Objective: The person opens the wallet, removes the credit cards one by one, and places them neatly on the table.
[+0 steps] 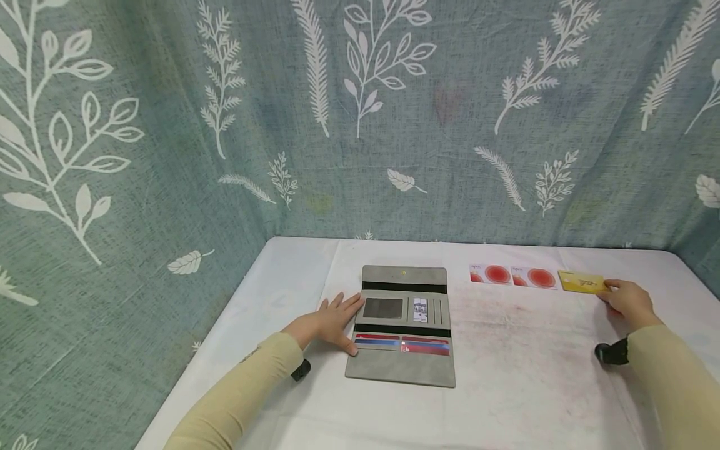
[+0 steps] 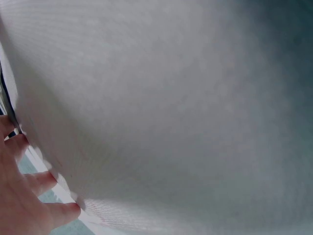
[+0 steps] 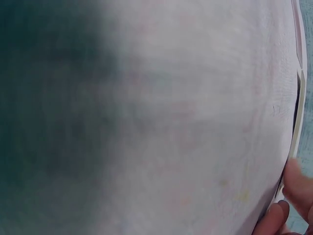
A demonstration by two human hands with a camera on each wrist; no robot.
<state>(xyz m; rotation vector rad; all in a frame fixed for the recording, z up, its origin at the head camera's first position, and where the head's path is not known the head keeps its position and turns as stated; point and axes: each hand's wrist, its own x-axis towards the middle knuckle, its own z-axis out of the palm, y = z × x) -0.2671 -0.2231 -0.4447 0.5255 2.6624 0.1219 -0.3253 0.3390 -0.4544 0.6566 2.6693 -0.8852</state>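
A grey trifold wallet (image 1: pixel 402 372) lies unfolded on the white table. Dark window pocket (image 1: pixel 382 308) and a small patterned card (image 1: pixel 420 310) show in its middle panel; several red and blue card edges (image 1: pixel 378 341) stick out of slots in the lower panel. My left hand (image 1: pixel 330 322) rests with spread fingers at the wallet's left edge. Far right, my right hand (image 1: pixel 629 302) pinches the right end of a yellow card (image 1: pixel 579 282) between thumb and fingers. Only part of that hand (image 3: pixel 296 193) appears in the right wrist view, at its right edge.
Two white cards with red circles, one at the left (image 1: pixel 489 274) and one beside it (image 1: pixel 534 278), lie in a row left of the yellow card. A green leaf-patterned curtain (image 1: pixel 337 206) hangs behind and left of the table (image 1: pixel 506 400).
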